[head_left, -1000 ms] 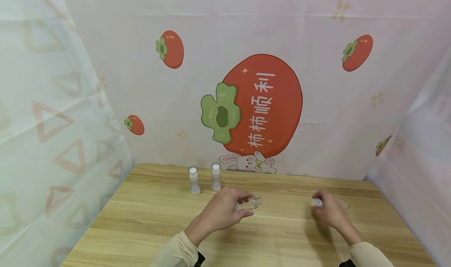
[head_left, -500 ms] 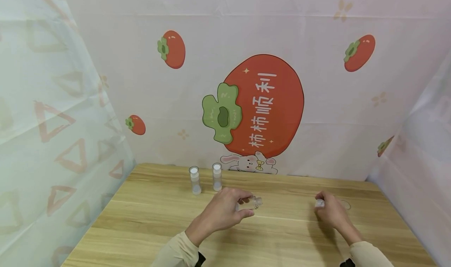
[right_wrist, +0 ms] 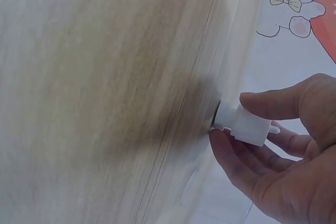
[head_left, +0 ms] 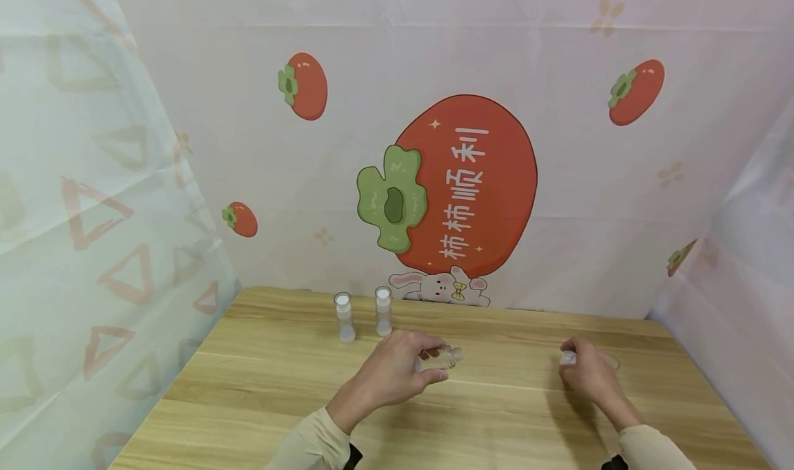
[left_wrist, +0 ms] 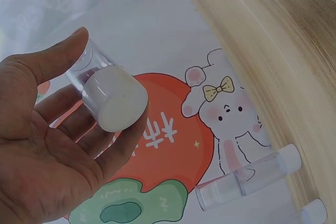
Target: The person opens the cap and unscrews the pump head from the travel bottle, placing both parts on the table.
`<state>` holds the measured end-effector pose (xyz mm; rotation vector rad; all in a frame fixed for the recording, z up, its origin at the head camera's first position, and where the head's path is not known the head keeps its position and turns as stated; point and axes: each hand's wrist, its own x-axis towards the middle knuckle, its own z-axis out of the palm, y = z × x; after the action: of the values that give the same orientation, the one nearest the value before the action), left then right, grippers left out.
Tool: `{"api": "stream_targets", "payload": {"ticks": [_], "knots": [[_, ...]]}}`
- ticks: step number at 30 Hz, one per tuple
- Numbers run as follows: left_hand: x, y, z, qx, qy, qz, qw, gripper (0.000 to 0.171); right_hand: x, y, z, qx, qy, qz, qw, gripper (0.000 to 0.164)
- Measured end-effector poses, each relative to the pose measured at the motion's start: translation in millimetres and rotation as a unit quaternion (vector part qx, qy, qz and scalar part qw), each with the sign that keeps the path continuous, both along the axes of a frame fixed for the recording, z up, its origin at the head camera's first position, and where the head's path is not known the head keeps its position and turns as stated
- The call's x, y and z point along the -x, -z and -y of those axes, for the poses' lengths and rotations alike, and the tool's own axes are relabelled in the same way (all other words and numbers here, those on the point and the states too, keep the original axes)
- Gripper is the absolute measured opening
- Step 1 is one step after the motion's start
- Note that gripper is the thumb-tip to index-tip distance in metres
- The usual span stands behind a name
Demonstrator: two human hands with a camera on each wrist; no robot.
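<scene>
My left hand [head_left: 397,368] holds a small clear bottle [left_wrist: 79,77] on its side between thumb and fingers. Its threaded neck [head_left: 455,355] points right in the head view, and its white base [left_wrist: 116,100] faces the left wrist camera. To the right, my right hand [head_left: 586,370] pinches a white pump head [right_wrist: 251,124] between thumb and fingers, right at the table surface. A short stem [right_wrist: 274,129] sticks out of one end of the pump head, toward the palm. Beyond this hand, the thin round rim of a clear cap [head_left: 614,361] shows, partly hidden.
Two capped clear bottles with white pumps stand upright toward the back, a left bottle [head_left: 344,318] and a right bottle [head_left: 383,313]. Behind the wooden table [head_left: 248,380] hangs a printed backdrop [head_left: 558,263], with cloth at both sides.
My right hand has shifted slightly right with the pump head, low over the table. The left hand stays in place holding the bottle. The head view has turned a little.
</scene>
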<state>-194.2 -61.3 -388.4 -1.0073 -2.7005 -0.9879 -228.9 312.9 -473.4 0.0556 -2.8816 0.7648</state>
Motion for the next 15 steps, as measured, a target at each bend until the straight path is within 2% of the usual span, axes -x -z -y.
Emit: {"api": "stream_targets", "payload": {"ticks": [15], "knots": [[-0.2,0.6,0.0,-0.004,-0.003,0.004,1.0000,0.030,1.8,0.7,-3.8,0.000,0.008,0.006,1.000,0.033]]}}
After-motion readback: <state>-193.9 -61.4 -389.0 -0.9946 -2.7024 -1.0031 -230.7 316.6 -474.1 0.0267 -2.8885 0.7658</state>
